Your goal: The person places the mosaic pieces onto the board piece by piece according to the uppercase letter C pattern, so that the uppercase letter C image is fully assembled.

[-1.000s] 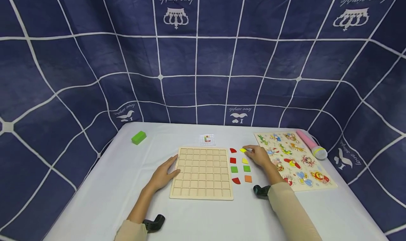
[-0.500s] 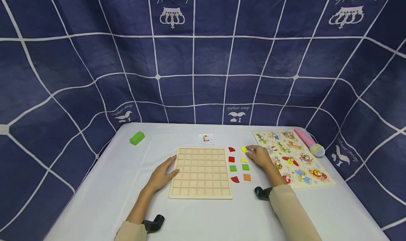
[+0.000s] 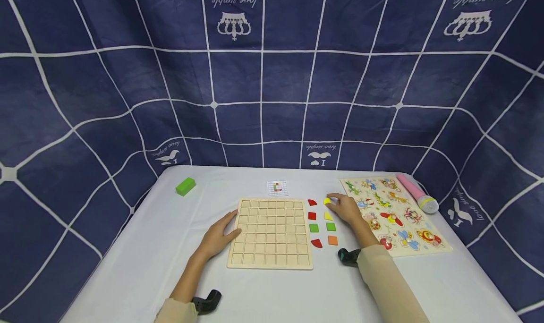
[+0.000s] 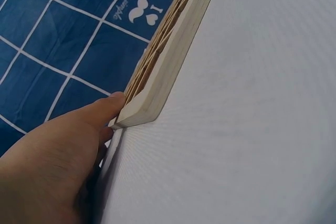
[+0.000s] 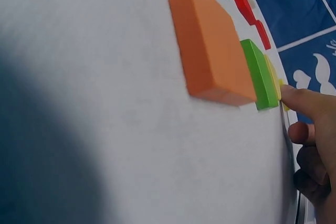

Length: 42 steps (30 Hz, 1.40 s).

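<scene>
A pale wooden grid board [image 3: 272, 234] lies in the middle of the white table. My left hand [image 3: 216, 238] rests at its left edge, fingers fairly straight along the side and thumb on the rim; in the left wrist view the thumb [image 4: 113, 104] touches a board corner. My right hand [image 3: 346, 208] pinches a small yellow tile [image 3: 327, 201] at the far end of the tile rows, its shape partly hidden by the fingertips. Nearer lie another yellow tile [image 3: 328, 216], two green tiles [image 3: 314, 228], an orange square tile [image 5: 212, 51] and several red tiles [image 3: 312, 216].
Behind the board lies a small pattern card [image 3: 278, 188]. A green block [image 3: 185, 186] sits at the far left. On the right are an insect picture board [image 3: 397, 214] and a pink microphone-like tube [image 3: 416, 193]. A blue grid-patterned curtain [image 3: 263, 77] surrounds the table.
The yellow tile at my right fingertips has turned slightly in place, and those fingers have shifted a little around it. My left hand stays at the board's edge.
</scene>
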Available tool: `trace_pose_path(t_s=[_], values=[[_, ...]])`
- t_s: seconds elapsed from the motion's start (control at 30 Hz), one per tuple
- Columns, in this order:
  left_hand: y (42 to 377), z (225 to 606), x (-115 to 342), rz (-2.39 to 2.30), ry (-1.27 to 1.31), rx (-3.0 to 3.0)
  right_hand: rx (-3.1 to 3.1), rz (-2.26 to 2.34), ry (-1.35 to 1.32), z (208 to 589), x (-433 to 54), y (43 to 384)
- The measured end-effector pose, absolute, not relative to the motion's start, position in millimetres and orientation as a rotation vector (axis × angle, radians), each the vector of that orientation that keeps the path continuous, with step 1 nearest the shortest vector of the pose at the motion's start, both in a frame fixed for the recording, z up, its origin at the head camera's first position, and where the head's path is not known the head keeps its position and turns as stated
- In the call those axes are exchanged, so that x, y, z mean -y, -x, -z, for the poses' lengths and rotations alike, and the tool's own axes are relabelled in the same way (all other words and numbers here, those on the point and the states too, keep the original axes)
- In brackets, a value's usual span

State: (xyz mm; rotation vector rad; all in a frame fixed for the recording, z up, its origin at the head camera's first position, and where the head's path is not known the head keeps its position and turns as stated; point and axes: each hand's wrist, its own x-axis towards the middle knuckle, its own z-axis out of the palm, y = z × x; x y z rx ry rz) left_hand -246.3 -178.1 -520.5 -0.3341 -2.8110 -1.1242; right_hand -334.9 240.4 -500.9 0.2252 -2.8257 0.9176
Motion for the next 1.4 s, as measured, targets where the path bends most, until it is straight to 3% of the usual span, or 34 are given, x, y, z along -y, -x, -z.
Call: trace_pose_path(t_s=[1.4], values=[[248.5, 520.1, 179.5, 1.123, 0.34, 2.82, 2.811, -0.9, -0.265, 501.0, -240.0, 339.2]])
